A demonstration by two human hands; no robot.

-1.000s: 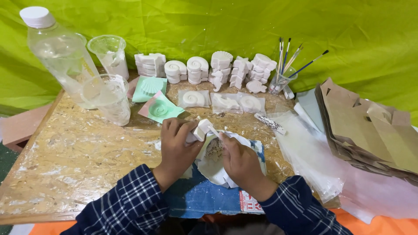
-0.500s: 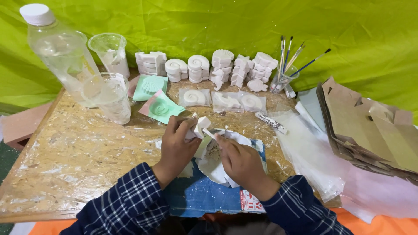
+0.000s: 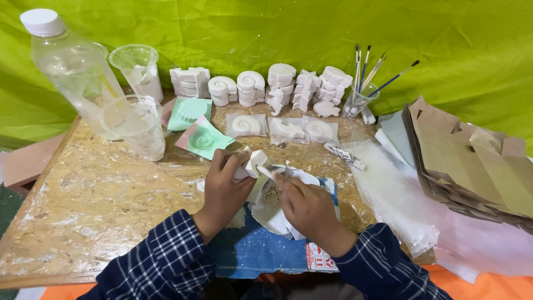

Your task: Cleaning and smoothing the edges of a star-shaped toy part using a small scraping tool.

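- Left hand (image 3: 225,186): fingers closed around a small white plaster cast (image 3: 254,163), held just above the chipboard table (image 3: 94,194).
- Right hand (image 3: 308,208): fingers pinched on a thin tool (image 3: 265,173), its tip touching the cast.
- Below: white paper scrap (image 3: 277,208).
- Behind: row of plaster shells (image 3: 261,86); green moulds (image 3: 202,136).

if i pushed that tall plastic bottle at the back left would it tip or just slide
Likely tip. The bottle is tall and narrow, and it already leans in this view. It looks nearly empty, so probably light and easy to topple. The rough chipboard table would probably grip its base rather than let it slide, and a falling bottle could hit the cup beside it.
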